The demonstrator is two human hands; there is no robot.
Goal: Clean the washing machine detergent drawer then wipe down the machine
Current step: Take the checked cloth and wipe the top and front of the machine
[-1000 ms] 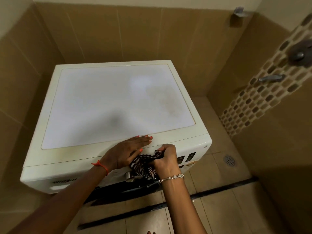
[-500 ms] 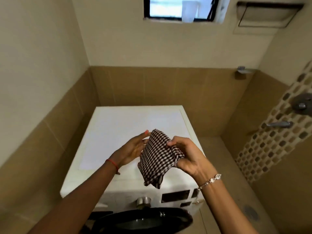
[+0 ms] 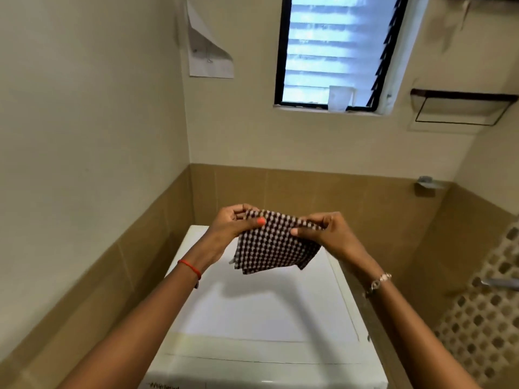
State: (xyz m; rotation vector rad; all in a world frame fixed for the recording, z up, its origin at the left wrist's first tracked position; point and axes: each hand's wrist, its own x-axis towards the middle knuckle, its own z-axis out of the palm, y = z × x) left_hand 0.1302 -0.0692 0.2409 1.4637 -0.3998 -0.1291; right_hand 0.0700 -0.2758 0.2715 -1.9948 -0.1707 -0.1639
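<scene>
The left hand [image 3: 233, 226] pinches the upper left corner of a checked cloth [image 3: 276, 245], thumb on the near face and fingers curled behind it. The right hand [image 3: 328, 234] pinches the upper right corner the same way, thumb in front. Both hands are clamped on the cloth and pull its top edge fairly taut between them.

The cloth hangs in the air, touching nothing but the hands, above the far edge of the washing machine [image 3: 252, 318] and its white top. It appears folded into several layers, with loose corners showing along the bottom.

It looks light, soft and limp, neither slippery nor fragile. It would likely sag or unfold if one corner were let go, so the two top corners are the sensible place to hold it. For wiping, bunching it into one palm would probably work better.

Its long axis runs left to right between the hands, roughly parallel to the machine's front edge. Its broad face is turned toward the viewer, and its free lower edge points down at the machine's top.

The detergent drawer is not in view. A window [image 3: 331, 51] sits high on the back wall, with a curled paper [image 3: 209, 49] to its left.
</scene>
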